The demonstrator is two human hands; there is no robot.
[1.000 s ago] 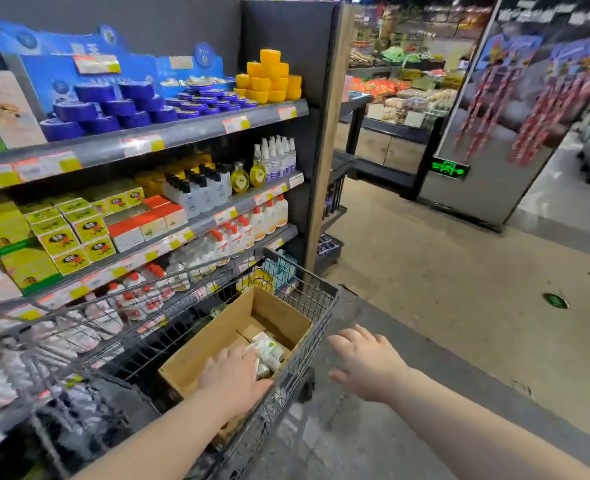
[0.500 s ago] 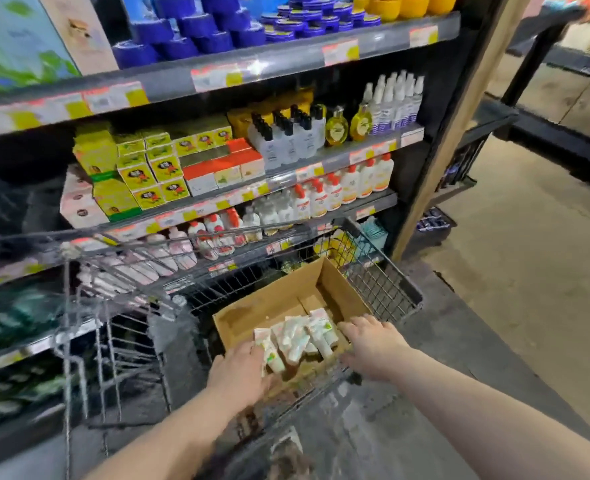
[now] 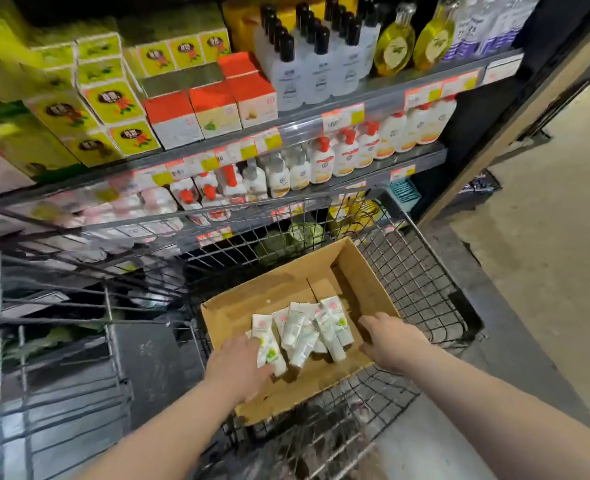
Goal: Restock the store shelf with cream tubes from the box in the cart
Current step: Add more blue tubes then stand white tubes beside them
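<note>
A brown cardboard box sits in the wire cart. Several white cream tubes with green and red print lie piled in its near half. My left hand is at the box's near left corner. Its fingers are around the leftmost cream tube, which lies across them. My right hand hovers inside the box just right of the pile, fingers relaxed and holding nothing. The store shelf stands directly behind the cart.
The shelf holds yellow-green cartons, orange-topped boxes, black-capped white bottles and red-capped lotion bottles. The cart's folded wire seat frame is at the left. Concrete floor lies to the right.
The view has dropped and closed in on the cart. My right hand moved from beside the cart into the box. My left hand stayed at the tubes' left edge.
</note>
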